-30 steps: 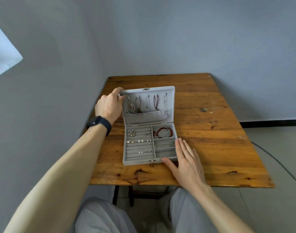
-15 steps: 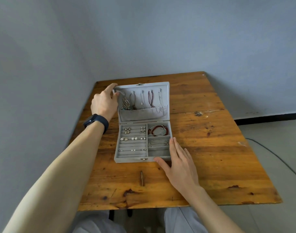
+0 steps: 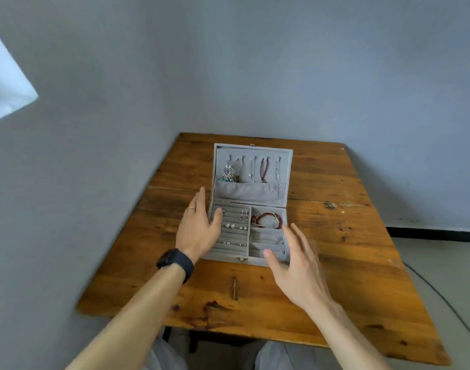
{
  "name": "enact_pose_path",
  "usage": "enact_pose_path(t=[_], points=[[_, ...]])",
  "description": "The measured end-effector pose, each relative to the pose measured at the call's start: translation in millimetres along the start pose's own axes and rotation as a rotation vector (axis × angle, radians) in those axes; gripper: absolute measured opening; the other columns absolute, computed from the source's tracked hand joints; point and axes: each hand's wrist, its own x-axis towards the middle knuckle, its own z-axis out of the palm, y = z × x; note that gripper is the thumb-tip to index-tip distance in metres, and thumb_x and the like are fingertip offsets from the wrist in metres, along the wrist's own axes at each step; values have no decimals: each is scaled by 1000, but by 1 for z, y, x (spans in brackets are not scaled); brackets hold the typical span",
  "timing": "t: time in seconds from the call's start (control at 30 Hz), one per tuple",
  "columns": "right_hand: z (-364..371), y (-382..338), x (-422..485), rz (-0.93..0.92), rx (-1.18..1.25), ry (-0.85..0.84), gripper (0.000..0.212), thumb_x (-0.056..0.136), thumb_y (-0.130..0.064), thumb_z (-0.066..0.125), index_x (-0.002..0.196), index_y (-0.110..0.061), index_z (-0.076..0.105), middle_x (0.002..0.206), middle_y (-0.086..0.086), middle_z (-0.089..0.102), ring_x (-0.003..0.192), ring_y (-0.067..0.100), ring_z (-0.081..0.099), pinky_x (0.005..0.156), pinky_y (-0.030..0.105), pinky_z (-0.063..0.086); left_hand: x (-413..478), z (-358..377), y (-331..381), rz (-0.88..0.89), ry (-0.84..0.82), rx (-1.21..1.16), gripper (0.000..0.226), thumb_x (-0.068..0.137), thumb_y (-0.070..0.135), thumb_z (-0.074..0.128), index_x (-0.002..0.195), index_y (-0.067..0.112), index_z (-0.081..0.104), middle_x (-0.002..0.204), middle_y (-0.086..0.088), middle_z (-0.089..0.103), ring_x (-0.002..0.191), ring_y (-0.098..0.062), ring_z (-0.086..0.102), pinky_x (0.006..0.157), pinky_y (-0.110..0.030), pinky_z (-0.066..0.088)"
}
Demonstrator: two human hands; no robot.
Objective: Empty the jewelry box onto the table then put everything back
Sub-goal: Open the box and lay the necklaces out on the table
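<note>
Head view: a grey jewelry box [image 3: 251, 193] sits open on a wooden bench [image 3: 335, 263], between the person's two hands. The left hand [image 3: 199, 231], fingers straight and holding nothing, is at the box's left wall, with its thumb over the ring rolls. The right hand [image 3: 298, 268], blurred, is spread and empty over the near right corner. Just beyond its fingertips, a red bracelet [image 3: 267, 218] lies in a compartment.

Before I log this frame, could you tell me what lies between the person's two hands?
The head view shows the tray of the open jewelry box between the left hand and right hand, holding earrings and a red bracelet.
</note>
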Motion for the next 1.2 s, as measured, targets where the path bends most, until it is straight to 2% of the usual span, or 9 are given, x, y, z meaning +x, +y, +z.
enact_pose_path(t=[0.13,0.43,0.57,0.7,0.77,0.83,1.0,1.07,1.2], points=[[-8,-30,37,-87,-5,59,64,95,-52,55,150,-24,37,151,-5,43,139,16,37,109,29,30,-41,24,-17,55,-4,127,72,102,53,35,160,22,5,167,0,11,151,-18,16,123,-38,12],[2,-98,134,-66,61,78,44,96,-43,59,134,-21,57,121,-5,66,105,15,62,93,33,49,-48,35,-23,46,13,206,73,101,59,20,160,21,0,167,2,5,152,-13,12,120,-29,-2],[13,-120,164,0,6,104,39,95,-48,59,124,-22,63,115,-6,70,107,18,63,79,27,43,-45,35,-25,44,11,204,75,99,62,16,160,21,1,167,3,4,152,-14,15,121,-31,-1],[24,-130,177,100,-76,106,29,93,-54,58,94,-27,69,103,-2,73,87,19,61,57,23,34,-46,34,-25,45,2,203,74,99,59,19,160,20,3,167,1,7,152,-16,17,121,-33,1],[28,-132,181,142,-57,96,28,93,-53,60,95,-28,71,103,-2,74,89,21,63,58,23,35,-47,34,-26,43,1,196,74,100,58,20,160,19,4,167,-1,8,152,-17,18,122,-34,2],[31,-131,186,153,3,92,26,93,-49,63,103,-27,74,105,-4,74,97,21,65,69,25,41,-47,33,-26,42,5,190,74,100,58,21,160,18,5,167,-1,9,152,-17,18,123,-35,3],[26,-130,190,121,141,169,13,94,-41,64,88,-30,68,85,-12,65,91,14,63,75,26,47,-46,33,-27,43,4,189,74,100,57,22,160,18,5,167,-1,10,152,-16,16,125,-37,6],[20,-134,191,91,193,206,12,94,-40,64,87,-30,66,86,-11,65,89,11,61,70,23,49,-46,32,-27,43,4,184,74,100,57,22,160,18,5,167,-1,10,152,-16,16,125,-37,6],[6,-143,192,41,273,246,10,95,-37,65,92,-28,67,89,-12,66,82,4,59,53,6,34,-48,32,-29,43,2,179,73,101,57,23,160,18,4,167,-1,9,152,-15,16,125,-37,7]])
